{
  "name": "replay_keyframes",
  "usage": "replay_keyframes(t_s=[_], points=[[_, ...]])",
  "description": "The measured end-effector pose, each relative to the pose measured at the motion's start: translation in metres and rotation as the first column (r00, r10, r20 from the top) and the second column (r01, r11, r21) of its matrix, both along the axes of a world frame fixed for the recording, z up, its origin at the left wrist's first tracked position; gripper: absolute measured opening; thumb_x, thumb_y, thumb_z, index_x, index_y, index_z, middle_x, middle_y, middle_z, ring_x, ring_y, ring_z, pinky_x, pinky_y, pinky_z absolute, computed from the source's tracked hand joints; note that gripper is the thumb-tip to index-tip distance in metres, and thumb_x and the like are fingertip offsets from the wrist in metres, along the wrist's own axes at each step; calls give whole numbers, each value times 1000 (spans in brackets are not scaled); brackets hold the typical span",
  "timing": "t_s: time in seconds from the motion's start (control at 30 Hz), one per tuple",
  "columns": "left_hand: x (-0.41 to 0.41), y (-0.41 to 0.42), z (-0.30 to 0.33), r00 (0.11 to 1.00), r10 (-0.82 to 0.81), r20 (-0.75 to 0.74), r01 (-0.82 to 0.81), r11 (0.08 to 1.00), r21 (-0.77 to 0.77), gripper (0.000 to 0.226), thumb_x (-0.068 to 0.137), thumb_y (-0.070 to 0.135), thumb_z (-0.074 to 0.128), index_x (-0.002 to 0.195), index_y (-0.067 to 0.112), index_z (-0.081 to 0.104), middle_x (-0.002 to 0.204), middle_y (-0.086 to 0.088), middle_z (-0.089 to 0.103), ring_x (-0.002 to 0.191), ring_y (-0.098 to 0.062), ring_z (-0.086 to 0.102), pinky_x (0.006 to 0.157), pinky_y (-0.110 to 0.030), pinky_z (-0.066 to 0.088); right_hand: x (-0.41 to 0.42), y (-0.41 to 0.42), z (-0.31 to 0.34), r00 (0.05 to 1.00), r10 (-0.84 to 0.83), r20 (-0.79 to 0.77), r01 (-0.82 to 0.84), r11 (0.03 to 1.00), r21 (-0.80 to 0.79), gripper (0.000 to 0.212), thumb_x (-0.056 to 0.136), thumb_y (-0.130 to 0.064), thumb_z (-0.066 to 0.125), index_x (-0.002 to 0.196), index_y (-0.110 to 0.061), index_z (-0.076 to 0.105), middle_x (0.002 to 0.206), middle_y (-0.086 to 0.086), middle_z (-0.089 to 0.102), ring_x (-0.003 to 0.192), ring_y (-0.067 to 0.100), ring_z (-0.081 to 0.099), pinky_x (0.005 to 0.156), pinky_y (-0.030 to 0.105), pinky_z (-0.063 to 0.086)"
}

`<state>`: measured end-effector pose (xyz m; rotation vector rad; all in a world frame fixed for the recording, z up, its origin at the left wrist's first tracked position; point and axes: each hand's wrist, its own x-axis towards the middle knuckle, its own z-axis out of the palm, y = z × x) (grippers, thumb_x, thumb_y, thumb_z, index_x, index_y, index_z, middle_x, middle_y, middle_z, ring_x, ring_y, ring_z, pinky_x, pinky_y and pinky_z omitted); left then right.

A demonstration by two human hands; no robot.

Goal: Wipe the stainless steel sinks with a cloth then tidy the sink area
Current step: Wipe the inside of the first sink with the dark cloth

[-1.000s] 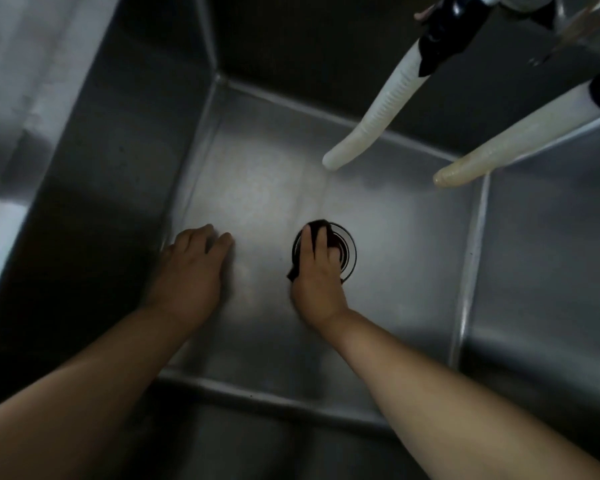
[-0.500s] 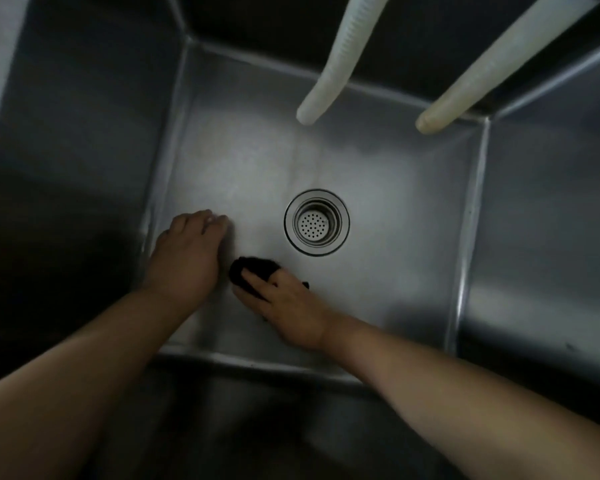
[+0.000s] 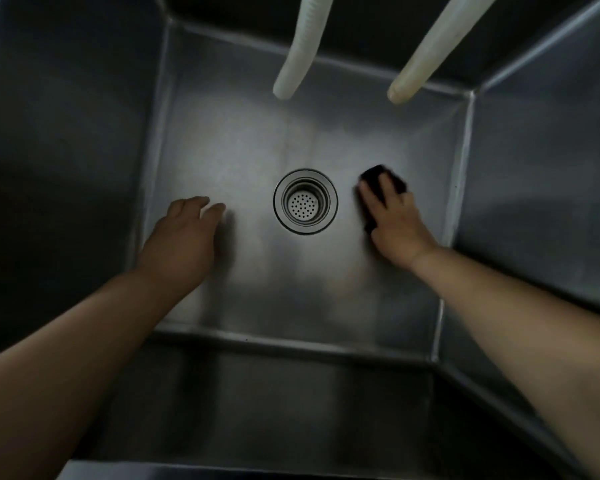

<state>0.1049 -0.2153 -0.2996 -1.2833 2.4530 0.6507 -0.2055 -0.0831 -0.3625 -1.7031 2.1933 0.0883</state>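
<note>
right hand (image 3: 394,220) presses cloth (image 3: 378,176) | beside drain (image 3: 305,201) | near right wall

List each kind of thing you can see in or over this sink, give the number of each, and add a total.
Hoses: 2
Cloth: 1
Drain: 1
Sink: 1
Hands: 2, left hand, right hand
Total: 7

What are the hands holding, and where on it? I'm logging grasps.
The right hand presses a dark cloth flat under its fingers on the steel sink floor. The left hand holds nothing.
</note>
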Motion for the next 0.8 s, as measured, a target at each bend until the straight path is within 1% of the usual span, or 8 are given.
replay_keyframes(t_s=[0.1, 0.27, 0.37, 0.43, 0.53, 0.67, 0.73, 0.8], points=[[4, 3, 6, 999, -32, 6, 32, 999, -2, 56, 87, 1, 48, 141, 11, 40, 148, -17, 32, 135, -34, 25, 107, -44, 31, -17, 17, 1, 978, -177, -106, 189, 975, 120, 79, 85, -7, 50, 151, -23, 8, 157, 14, -4, 134, 43, 12, 114, 41, 13], [15, 8, 26, 1000, -27, 9, 27, 1000, 11, 55, 86, 1, 47, 140, 11, 41, 148, -16, 32, 134, -33, 26, 105, -44, 33, 9, 73, 22, 965, -183, -186, 225, 946, 232, 68, 80, 4, 51, 142, -7, 26, 147, 24, 14, 119, 45, 30, 106, 48, 30], [24, 11, 39, 999, -41, 18, 40, 999, 13, 54, 87, 3, 46, 140, 12, 41, 148, -14, 32, 134, -33, 25, 106, -43, 32, 45, 98, 36, 986, -158, 49, 129, 922, 364, 50, 90, -6, 48, 138, -9, 34, 141, 18, 25, 124, 37, 33, 106, 44, 32], [30, 11, 46, 996, -67, 54, 66, 998, 23, 53, 90, 7, 45, 142, 15, 38, 150, -12, 29, 136, -31, 22, 109, -42, 30, 72, 102, 44, 971, -33, 238, -56, 932, 359, 57, 89, -13, 54, 141, -9, 31, 140, 15, 26, 127, 31, 33, 109, 34, 28], [40, 10, 54, 989, -121, 87, 118, 992, 36, 54, 91, 9, 45, 143, 18, 33, 152, -10, 24, 139, -29, 18, 111, -40, 27, 109, 86, 49, 864, 146, 482, -305, 913, 269, 67, 84, -12, 57, 144, -8, 27, 144, 15, 27, 130, 28, 31, 109, 22, 19], [57, 15, 62, 974, -198, 110, 202, 979, -29, 55, 90, 9, 46, 142, 17, 34, 151, -11, 25, 136, -30, 21, 110, -40, 29, 176, 48, 37, 738, 369, 565, -569, 791, 225, 69, 84, -9, 59, 145, -18, 30, 147, 9, 30, 133, 28, 30, 108, 40, 33], [64, 18, 68, 967, -215, 141, 221, 975, -28, 53, 89, 9, 46, 140, 18, 36, 145, -9, 32, 131, -29, 29, 107, -40, 34, 204, 32, 33, 718, 347, 603, -576, 784, 233, 70, 82, -2, 60, 144, -21, 34, 146, 7, 33, 133, 27, 33, 109, 39, 33], [67, 22, 76, 956, -235, 173, 241, 971, -10, 48, 89, 9, 44, 136, 18, 41, 135, -7, 42, 122, -27, 40, 100, -39, 40, 221, 17, 36, 701, 170, 693, -490, 820, 295, 68, 81, 7, 55, 141, -21, 40, 146, 6, 38, 135, 23, 34, 113, 37, 27]])
